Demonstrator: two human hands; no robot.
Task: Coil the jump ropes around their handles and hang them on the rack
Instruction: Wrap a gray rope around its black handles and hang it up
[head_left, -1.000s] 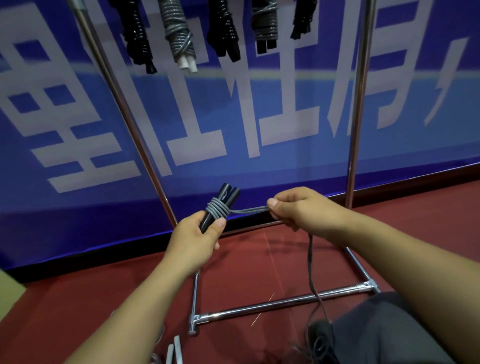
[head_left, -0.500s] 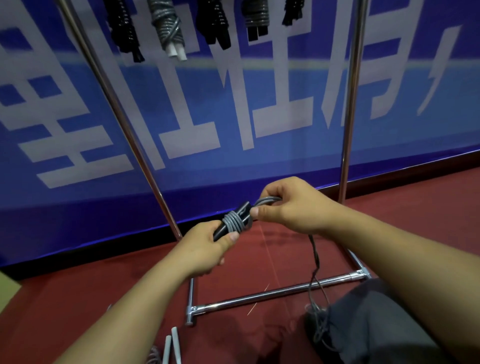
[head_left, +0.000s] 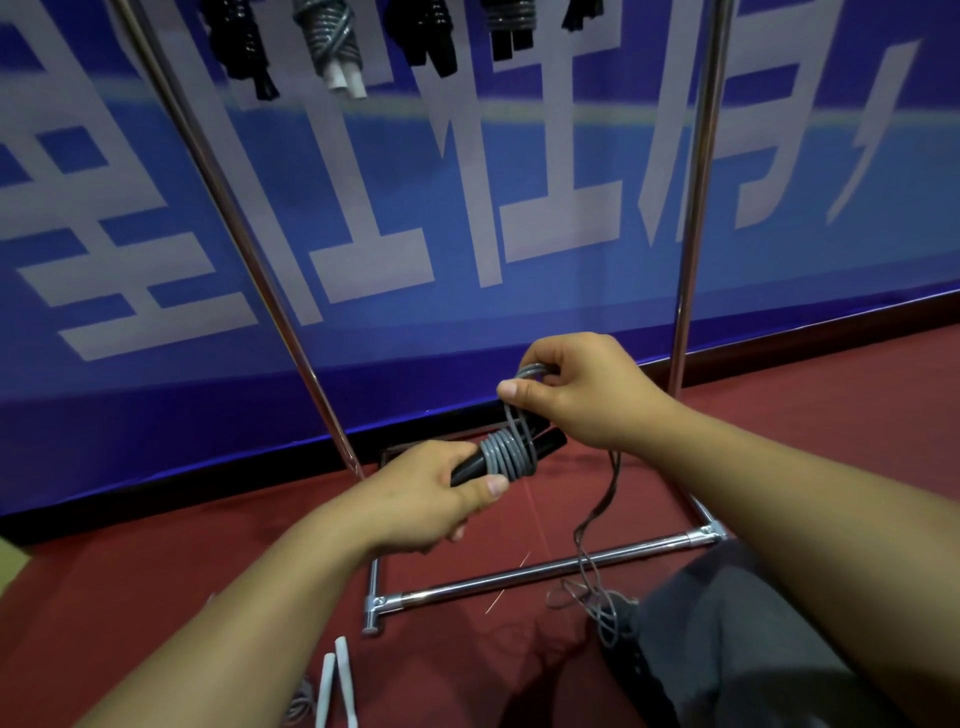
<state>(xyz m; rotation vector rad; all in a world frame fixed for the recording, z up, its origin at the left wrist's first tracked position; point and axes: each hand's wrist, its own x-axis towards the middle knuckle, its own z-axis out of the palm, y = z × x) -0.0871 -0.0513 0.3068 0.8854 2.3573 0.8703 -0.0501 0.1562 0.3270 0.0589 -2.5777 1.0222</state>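
Observation:
My left hand (head_left: 436, 499) grips a pair of black jump rope handles (head_left: 545, 446), held nearly level in front of me. Several turns of grey rope (head_left: 506, 454) are wound round the handles just past my thumb. My right hand (head_left: 576, 389) sits above the handles' free end and pinches the same grey rope in a loop. The loose rope (head_left: 602, 514) drops from that hand to a tangle on the red floor. The chrome rack (head_left: 691, 218) stands right behind, with several coiled ropes (head_left: 332, 41) hanging along its top.
The rack's base bar (head_left: 519, 577) lies on the red floor below my hands. Two white handles (head_left: 337, 686) of another rope lie at the bottom edge. A blue banner wall (head_left: 467, 208) closes off the back. My grey-clad knee (head_left: 737, 649) is at lower right.
The handles have tipped from pointing up to nearly level. More turns of rope are on them. My right hand has come from the right side to above the handles' end.

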